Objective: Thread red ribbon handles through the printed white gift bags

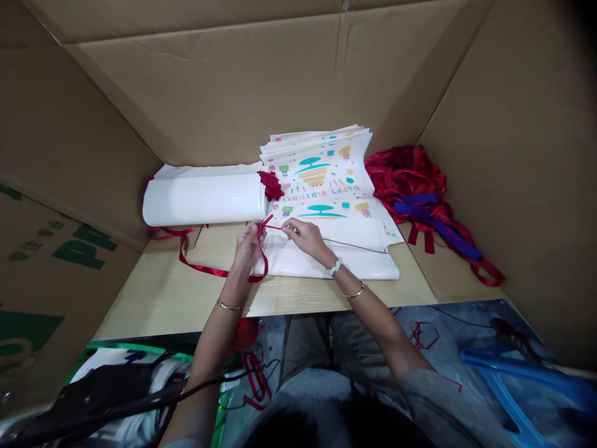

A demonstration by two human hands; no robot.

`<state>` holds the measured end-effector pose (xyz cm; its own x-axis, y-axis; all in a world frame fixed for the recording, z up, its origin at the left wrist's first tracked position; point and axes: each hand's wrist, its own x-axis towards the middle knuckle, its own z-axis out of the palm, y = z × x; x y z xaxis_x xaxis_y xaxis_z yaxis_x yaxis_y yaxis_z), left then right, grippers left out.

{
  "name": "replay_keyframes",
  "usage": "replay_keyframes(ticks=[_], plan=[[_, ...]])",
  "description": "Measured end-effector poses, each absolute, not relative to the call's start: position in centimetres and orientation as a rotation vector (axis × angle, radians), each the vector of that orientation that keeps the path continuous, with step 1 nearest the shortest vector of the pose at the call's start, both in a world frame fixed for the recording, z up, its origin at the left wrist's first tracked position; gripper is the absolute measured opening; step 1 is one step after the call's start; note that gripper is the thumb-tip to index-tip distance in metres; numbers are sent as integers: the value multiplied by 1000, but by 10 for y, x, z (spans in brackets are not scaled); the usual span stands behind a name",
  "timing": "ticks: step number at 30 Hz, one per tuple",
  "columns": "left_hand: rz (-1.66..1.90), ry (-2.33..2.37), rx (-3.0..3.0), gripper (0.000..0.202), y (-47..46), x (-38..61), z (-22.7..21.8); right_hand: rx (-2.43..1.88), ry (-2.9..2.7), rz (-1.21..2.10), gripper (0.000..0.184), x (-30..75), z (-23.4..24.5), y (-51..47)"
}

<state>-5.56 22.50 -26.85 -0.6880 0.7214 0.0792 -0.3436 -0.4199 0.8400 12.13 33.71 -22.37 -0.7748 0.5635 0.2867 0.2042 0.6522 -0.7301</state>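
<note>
My left hand [249, 244] is closed on a red ribbon [212, 270] near the table's middle. From it the ribbon loops down and trails left across the wood. Pinched in the fingertips of my right hand [303, 236] is a thin, taut red strand that runs back to my left hand. Under both hands lies a folded white bag [368, 264] with a dark cord along it. Just behind is a stack of printed birthday bags [321, 177]. A folded white bundle [205, 196] rests at the left, with gathered red ribbon ends [270, 185] at its right end.
Tall cardboard walls [209, 87] enclose the table [186, 305] at the back and sides. A heap of red ribbons [405, 177] with a blue-purple band [420, 208] lies at the right. Below stand a blue stool [494, 373] and a dark bag [107, 392].
</note>
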Motion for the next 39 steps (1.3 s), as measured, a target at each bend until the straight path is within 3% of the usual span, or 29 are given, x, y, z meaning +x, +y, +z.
replay_keyframes(ticks=[12,19,25,31,39], plan=[[2245,1175,632,46,227,-45,-272,-534,-2373,820,14,118,-232,328],[2244,1371,766,41,226,-38,-272,-544,-2362,754,13,120,-228,321],[2188,1464,900,40,224,-21,-272,-583,-2408,657,38,118,-223,311],[2222,1383,835,41,224,-22,-270,-529,-2462,680,11,120,-219,316],[2181,1406,820,44,226,-28,-274,-471,-2459,732,18,122,-219,320]])
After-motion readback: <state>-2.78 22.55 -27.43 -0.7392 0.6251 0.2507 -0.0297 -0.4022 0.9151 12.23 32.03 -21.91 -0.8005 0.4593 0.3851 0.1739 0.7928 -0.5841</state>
